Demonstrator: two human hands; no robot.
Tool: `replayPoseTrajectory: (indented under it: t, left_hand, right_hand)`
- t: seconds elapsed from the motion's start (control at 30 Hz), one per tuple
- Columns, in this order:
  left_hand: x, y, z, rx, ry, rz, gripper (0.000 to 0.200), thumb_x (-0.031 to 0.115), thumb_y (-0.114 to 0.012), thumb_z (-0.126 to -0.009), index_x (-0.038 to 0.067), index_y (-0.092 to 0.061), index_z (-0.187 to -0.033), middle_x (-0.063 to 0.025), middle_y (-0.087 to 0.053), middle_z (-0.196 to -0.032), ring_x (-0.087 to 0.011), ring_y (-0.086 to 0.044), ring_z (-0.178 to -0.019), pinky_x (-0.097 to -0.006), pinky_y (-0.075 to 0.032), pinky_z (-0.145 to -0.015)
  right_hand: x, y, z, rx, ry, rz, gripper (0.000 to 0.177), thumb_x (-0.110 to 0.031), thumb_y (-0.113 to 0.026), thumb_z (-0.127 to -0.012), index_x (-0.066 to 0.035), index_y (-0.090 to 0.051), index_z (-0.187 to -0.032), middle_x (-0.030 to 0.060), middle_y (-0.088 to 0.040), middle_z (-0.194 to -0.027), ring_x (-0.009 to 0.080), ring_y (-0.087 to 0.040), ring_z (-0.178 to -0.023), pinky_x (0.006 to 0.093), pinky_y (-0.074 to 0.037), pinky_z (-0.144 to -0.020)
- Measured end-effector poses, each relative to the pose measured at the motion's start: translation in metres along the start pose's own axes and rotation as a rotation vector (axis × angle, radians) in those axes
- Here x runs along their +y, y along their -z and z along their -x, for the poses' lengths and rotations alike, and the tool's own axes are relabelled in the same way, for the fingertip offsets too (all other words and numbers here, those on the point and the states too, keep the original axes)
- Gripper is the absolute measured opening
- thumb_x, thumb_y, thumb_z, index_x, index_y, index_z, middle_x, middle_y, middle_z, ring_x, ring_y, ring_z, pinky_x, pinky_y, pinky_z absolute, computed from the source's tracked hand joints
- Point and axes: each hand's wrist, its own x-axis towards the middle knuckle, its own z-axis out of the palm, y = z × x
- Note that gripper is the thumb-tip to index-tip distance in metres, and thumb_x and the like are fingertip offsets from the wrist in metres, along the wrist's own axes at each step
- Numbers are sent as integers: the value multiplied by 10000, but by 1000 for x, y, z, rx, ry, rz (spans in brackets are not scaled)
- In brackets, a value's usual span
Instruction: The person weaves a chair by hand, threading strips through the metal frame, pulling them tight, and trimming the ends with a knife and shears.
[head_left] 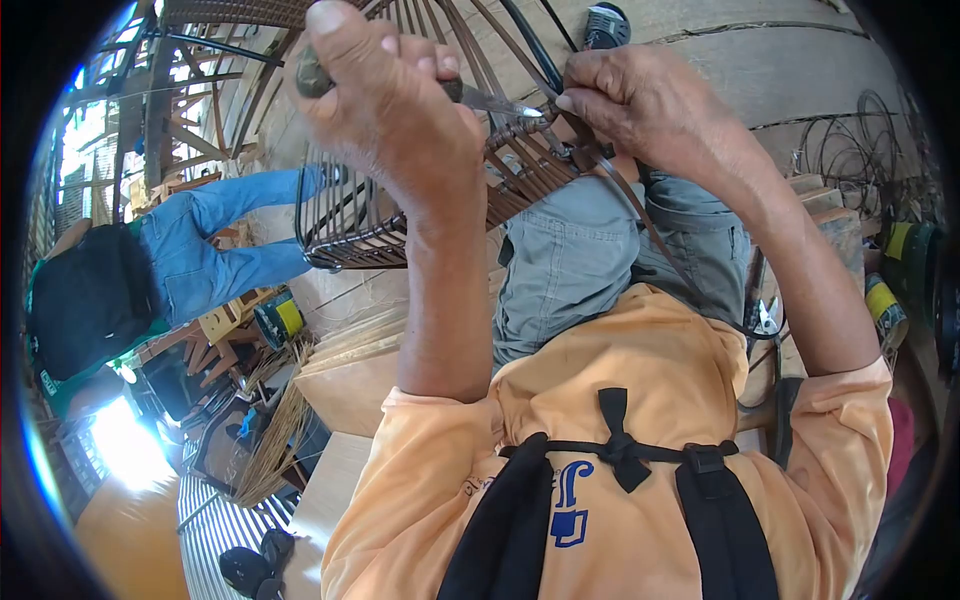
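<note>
- Head view: left hand [395,95] fisted round a metal-bladed tool [488,101], right hand [640,100] pinching a brown strip [645,222]!
- Slatted frame [522,190] by the knees [580,235] looks light, stiff; grip its rim [372,267].
- Strip seems springy; pinch close.

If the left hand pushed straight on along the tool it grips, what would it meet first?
Likely the basket edge just at the tip of the tool, with the right hand close beyond; whether the tip already touches is hard to tell here.
</note>
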Motion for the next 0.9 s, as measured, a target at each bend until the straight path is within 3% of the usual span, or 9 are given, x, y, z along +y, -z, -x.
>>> replayPoseTrajectory:
  t: [0.23,0.33,0.4,0.5,0.57,0.67,0.77,0.8,0.9]
  left_hand:
    - [-12,20,7,62,142,181,326,366,-648,-861,128,-444,-773,18,-407,-613,-88,-426,-527,-299,-390,-492]
    - [-15,32,9,53,234,330,342,404,-643,-860,148,-437,-766,32,-395,-607,-84,-418,-525,-295,-395,-509]
    - [-19,43,7,78,315,446,359,419,-613,-878,157,-401,-752,37,-387,-611,-82,-405,-505,-285,-399,-496]
    - [-5,49,14,110,228,427,375,434,-610,-875,161,-396,-733,32,-365,-579,-79,-403,-458,-275,-411,-449]
    - [41,59,14,-158,26,105,337,463,-669,-815,214,-484,-683,62,-474,-561,-63,-435,-459,-275,-450,-495]
    - [38,50,1,-208,-110,-39,373,485,-673,-803,200,-475,-667,62,-455,-544,-55,-428,-440,-266,-454,-459]
    - [12,37,-4,-161,4,147,391,476,-686,-797,183,-464,-661,71,-442,-540,-53,-445,-456,-274,-457,-468]
    - [4,41,-9,-232,33,196,381,467,-701,-788,165,-490,-689,69,-436,-552,-60,-447,-463,-285,-440,-472]
    - [1,32,-8,-195,81,167,326,439,-683,-811,158,-525,-760,62,-430,-589,-76,-433,-497,-312,-420,-525]
  right_hand:
    - [-5,-9,7,-14,20,48,179,-159,-558,-894,-16,-552,-787,140,-477,-565,266,-503,-499,364,-400,-498]
    - [-17,-3,6,-40,-15,224,181,-168,-552,-867,-4,-598,-803,195,-595,-662,353,-618,-648,413,-504,-599]
    - [-21,-3,5,-49,4,295,163,-152,-559,-860,-7,-593,-793,190,-593,-657,347,-622,-652,413,-505,-604]
    - [-30,-6,6,-63,35,380,148,-141,-571,-854,-11,-588,-785,185,-593,-655,336,-626,-662,410,-503,-609]
    - [-24,-2,2,-57,53,374,147,-145,-572,-856,-17,-587,-785,181,-593,-654,332,-626,-667,409,-500,-610]
    - [-19,2,-4,-94,42,199,178,-183,-567,-872,-32,-597,-781,182,-583,-647,339,-607,-655,409,-483,-605]
    - [-12,7,-10,-164,18,95,230,-214,-604,-876,2,-595,-797,88,-513,-573,166,-519,-507,331,-411,-496]
    - [-25,15,-13,-304,-243,36,224,-212,-604,-882,1,-610,-812,54,-517,-576,102,-500,-514,299,-410,-490]
    - [-6,17,-13,-312,-145,-125,213,-206,-598,-889,-7,-625,-819,30,-542,-587,93,-502,-516,272,-415,-486]
